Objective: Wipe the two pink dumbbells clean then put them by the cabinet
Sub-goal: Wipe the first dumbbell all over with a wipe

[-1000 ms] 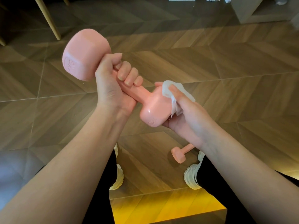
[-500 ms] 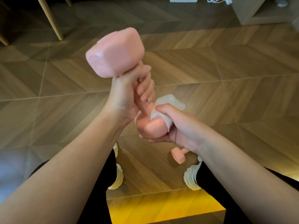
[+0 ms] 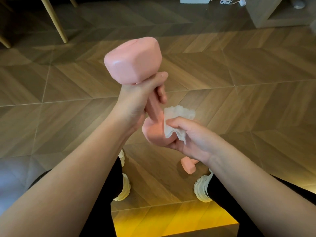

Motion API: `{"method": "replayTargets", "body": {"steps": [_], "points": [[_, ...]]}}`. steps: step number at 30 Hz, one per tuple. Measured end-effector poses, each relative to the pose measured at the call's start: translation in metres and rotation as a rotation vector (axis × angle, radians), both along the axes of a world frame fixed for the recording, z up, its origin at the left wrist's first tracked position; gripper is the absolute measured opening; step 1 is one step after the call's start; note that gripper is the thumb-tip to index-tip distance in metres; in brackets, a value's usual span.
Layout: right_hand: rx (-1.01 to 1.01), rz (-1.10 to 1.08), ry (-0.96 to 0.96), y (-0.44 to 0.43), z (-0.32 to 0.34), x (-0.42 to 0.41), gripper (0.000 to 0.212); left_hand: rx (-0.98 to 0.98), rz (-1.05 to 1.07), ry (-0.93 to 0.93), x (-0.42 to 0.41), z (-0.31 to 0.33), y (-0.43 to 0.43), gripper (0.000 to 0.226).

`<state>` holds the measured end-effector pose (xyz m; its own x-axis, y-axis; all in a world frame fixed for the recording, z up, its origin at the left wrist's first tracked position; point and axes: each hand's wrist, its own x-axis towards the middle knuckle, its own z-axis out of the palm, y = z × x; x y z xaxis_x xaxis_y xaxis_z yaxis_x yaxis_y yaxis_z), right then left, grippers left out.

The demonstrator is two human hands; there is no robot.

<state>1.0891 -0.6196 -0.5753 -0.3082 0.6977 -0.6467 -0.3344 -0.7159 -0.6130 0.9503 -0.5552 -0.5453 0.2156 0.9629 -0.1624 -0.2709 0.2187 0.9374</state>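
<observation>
My left hand [image 3: 136, 100] grips the handle of a pink dumbbell [image 3: 133, 60], held nearly upright in front of me, upper head on top. My right hand [image 3: 189, 135] holds a white wipe [image 3: 177, 120] pressed against the dumbbell's lower head [image 3: 153, 130] and cups that head from below. A second pink dumbbell [image 3: 188, 165] lies on the wooden floor between my feet, partly hidden by my right wrist.
A light wooden cabinet [image 3: 266, 12] stands at the far right. Wooden chair legs [image 3: 54, 21] stand at the far left. A white box [image 3: 195, 0] and cable lie at the far wall. My white shoes [image 3: 201, 189] rest on the floor below.
The dumbbell has swung from a leftward tilt to nearly upright and shifted right. My right hand with the wipe moved down around the lower head.
</observation>
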Motion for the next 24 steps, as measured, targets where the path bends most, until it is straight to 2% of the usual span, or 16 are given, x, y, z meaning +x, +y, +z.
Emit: {"method": "replayTargets", "body": {"steps": [4,9,11,13,15,20,24], "points": [[-0.022,-0.096,-0.042,0.000,-0.006,-0.010,0.024,-0.066,0.068,-0.038,0.006,-0.001,-0.004,0.039],[-0.003,-0.116,-0.082,0.001,-0.006,-0.013,0.011,0.019,-0.089,-0.037,0.005,0.007,-0.006,0.038],[-0.039,-0.041,-0.040,0.002,-0.001,-0.009,0.015,0.028,-0.131,-0.045,0.006,0.007,-0.009,0.038],[-0.078,0.032,-0.002,0.004,0.004,-0.004,0.035,0.038,-0.140,-0.079,0.005,0.007,-0.010,0.043],[-0.055,0.051,0.005,0.005,0.007,0.000,0.041,0.059,-0.114,-0.092,0.002,0.006,-0.009,0.042],[0.027,-0.011,-0.070,0.006,0.002,0.001,0.027,0.093,0.090,0.036,0.001,-0.001,-0.007,0.037],[0.052,-0.071,-0.145,0.005,-0.008,-0.008,0.014,0.001,0.162,0.045,0.007,-0.005,-0.011,0.042]]}}
